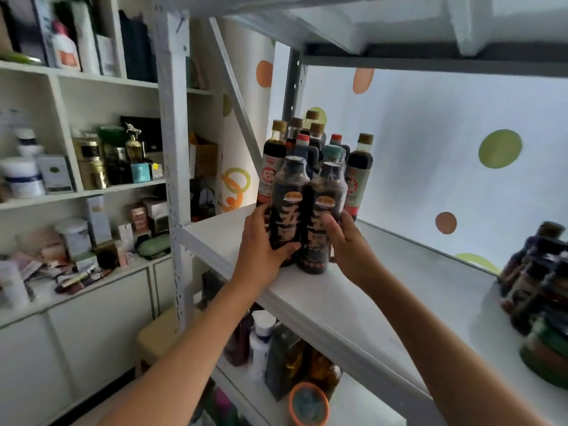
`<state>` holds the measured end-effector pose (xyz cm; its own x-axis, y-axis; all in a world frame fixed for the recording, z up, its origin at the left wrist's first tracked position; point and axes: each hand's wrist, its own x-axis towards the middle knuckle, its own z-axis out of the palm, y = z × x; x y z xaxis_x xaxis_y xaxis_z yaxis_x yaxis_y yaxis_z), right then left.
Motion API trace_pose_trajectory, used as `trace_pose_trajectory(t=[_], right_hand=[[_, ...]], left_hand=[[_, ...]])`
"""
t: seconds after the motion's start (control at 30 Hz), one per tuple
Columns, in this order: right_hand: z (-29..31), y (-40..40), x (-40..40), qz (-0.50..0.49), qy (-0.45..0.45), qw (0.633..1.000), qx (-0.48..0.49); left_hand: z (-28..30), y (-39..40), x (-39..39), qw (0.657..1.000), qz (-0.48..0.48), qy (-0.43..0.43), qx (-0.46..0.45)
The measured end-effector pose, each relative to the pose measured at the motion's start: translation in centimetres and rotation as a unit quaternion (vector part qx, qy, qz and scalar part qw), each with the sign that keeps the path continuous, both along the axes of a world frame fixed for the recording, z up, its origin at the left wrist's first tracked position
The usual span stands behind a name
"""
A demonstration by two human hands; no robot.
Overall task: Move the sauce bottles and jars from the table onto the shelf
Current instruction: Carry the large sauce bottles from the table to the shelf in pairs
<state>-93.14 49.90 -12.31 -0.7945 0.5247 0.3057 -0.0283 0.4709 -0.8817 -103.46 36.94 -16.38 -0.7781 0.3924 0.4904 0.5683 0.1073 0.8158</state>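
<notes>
Two dark sauce bottles with black labels stand side by side at the front left of the white shelf [353, 305]. My left hand [261, 241] grips the left bottle [289, 204] low on its body. My right hand [347, 241] wraps the right bottle [322, 219] from the right side. Both bottles rest on or just above the shelf board. Directly behind them stands a cluster of several dark bottles [310, 149] with brown, red and teal caps.
More bottles and jars [541, 290] crowd the shelf's right end. A lower shelf holds bottles and an orange-rimmed jar [307, 404]. A white upright post [175, 149] frames the left side; a cluttered cabinet [76, 167] lies beyond it. The spotted wall [461, 149] backs the shelf.
</notes>
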Motion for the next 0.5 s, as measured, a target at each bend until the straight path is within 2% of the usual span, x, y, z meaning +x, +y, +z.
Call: trace_pose_trajectory(t=[0.17, 0.23, 0.37, 0.5], right_hand=[[0.4, -0.2, 0.3, 0.006, -0.051, 0.999, 0.019], [0.6, -0.6, -1.1, -0.025, -0.061, 0.997, 0.028], [0.5, -2.0, -5.1, -0.1, -0.087, 0.984, 0.119], [0.3, -3.3, -8.5, -0.146, -0.078, 0.979, 0.121]], left_hand=[[0.0, -0.1, -0.3, 1.0, 0.024, -0.002, 0.001], [0.2, -0.4, -1.7, 1.0, 0.022, 0.001, -0.006], [1.0, -0.9, -5.3, 0.999, 0.015, 0.016, -0.043], [1.5, -0.7, -8.9, 0.997, 0.005, 0.007, -0.075]])
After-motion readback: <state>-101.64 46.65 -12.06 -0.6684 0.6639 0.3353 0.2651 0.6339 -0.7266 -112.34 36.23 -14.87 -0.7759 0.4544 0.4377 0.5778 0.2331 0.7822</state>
